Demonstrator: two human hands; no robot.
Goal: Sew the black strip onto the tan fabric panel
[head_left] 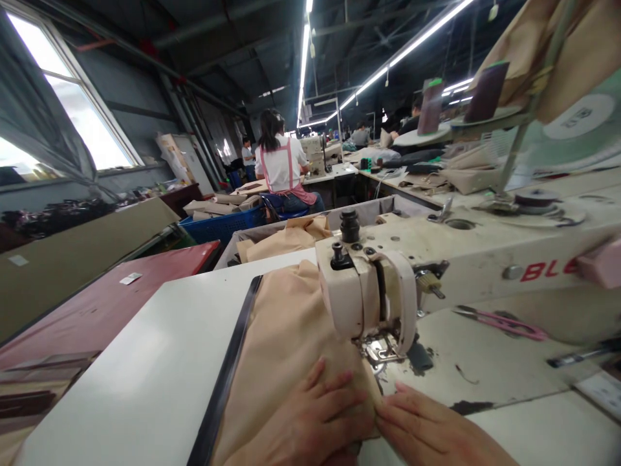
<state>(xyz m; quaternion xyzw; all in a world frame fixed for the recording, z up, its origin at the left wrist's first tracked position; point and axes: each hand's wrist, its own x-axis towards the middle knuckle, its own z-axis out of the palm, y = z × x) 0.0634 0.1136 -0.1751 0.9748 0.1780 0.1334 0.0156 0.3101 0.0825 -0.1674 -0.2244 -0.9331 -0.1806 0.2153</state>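
While the left hand [310,424] lies flat, fingers spread, on the tan fabric [286,330], the right hand [429,427] meets that piece's right edge with its fingertips; whether it pinches the edge cannot be told. The fabric lies on the white worktop [121,349], beside the head of the sewing machine [347,291], which hides part of it. Red letters on the machine's arm read "BLE", any further ones hidden by a pink block [601,265]. The lower border cuts off both wrists.

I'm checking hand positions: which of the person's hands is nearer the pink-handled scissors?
The right hand, at the edge of the tan fabric; the left hand rests on it, farther from the scissors.
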